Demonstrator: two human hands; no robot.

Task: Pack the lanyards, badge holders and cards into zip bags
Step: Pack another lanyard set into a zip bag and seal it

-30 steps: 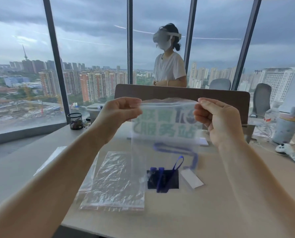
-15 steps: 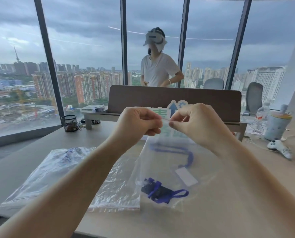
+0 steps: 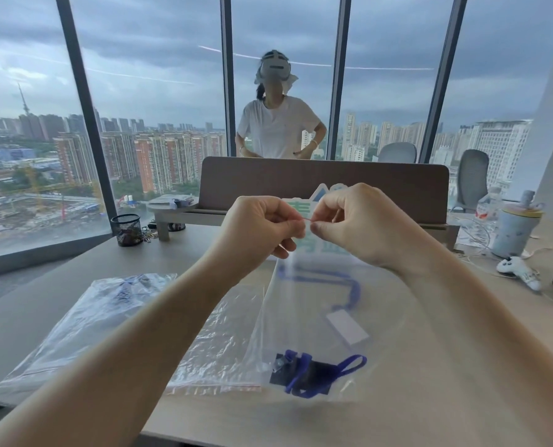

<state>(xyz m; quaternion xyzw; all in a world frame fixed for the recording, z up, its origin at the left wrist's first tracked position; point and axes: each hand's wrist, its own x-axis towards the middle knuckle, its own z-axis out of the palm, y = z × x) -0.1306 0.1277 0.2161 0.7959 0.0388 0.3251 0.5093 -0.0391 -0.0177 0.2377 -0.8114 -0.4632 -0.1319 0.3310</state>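
Clear plastic of the zip bag [image 3: 304, 304] was pinched at its top edge by both hands, which met at the middle of the zip strip. The left hand [image 3: 259, 229] had thumb and forefinger closed on the strip; the right hand [image 3: 355, 224] gripped the same strip just beside it, fingertips almost touching those of the left. Whether the seal was pressed shut along its full length could not be told.

Below the grip, the bag hung with its long axis running down and toward the person, its lower edge at or near the table [image 3: 462, 366]. Inside, at the bottom, lay a dark badge holder [image 3: 304, 375] with a blue lanyard [image 3: 349, 366] bunched over it. A white card [image 3: 347, 327] and a second blue lanyard [image 3: 352, 285] showed through the bag higher up; whether they were inside it or on the table behind could not be told.

Judged from this, the coming move was a slide of the pinch outward along the strip, each hand toward its own end; both hands were equally near.

Left of the grip and lower, spare zip bags [image 3: 210, 343] lay flat on the table, with a filled bag [image 3: 85, 317] further left. Beyond the grip stood a printed sign [image 3: 304, 204], a desk partition [image 3: 381, 185] and a standing person [image 3: 278, 124].
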